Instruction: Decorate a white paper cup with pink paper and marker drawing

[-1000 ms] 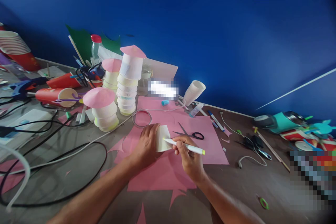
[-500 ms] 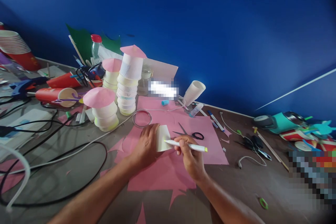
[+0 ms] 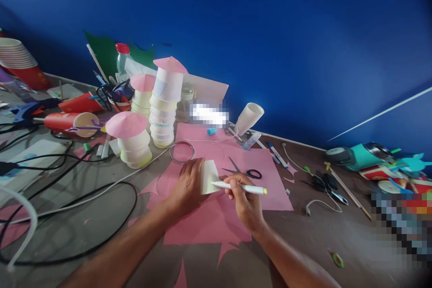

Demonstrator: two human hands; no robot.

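Barely anything moved since the earlier frames: pen shaft dropped from tilted to near level, tip kept at the cup edge; both hands hold the same spots, camera nudged slightly.

Head view, only view. Left hand lies on a pale paper cup tipped on its side on the pink paper sheet; its fingers are curled over the cup, pressing it down. Right hand, at 4 o'clock from the cup, has its fingers closed around a white marker pen, tip touching the cup's lower edge, yellow-green cap end pointing to 3 o'clock.

Progress, judged: several pieces look finished. At 10 to 11 o'clock from the hands stand cup stacks topped with pink paper cones. The cup in hand has no cone and no clear markings, so marking or tracing seems just underway. Sheet already has cut-outs and jagged scraps along its near edge. Scissors lie untouched at 1 o'clock, a wire ring at 11 o'clock, spare white cups further back at 1 o'clock.

Writing: none readable. One patch by the stacks and one at the bench's right edge are pixelated; red cups at far left show no legible print.
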